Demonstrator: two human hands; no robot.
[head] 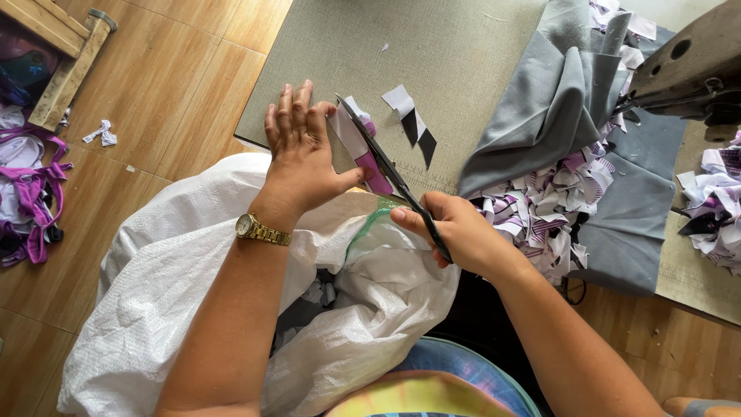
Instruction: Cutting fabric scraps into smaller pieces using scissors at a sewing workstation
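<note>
My left hand, with a gold watch on the wrist, holds a small white and pink fabric piece at the edge of a grey table mat. My right hand grips black scissors, whose blades run along the fabric piece. A small black and white cut scrap lies on the mat just beyond the blades.
An open white woven sack sits under my arms over my lap. Folded grey cloth and a heap of patterned scraps lie to the right, beside a sewing machine. Purple fabric lies on the wooden floor at left.
</note>
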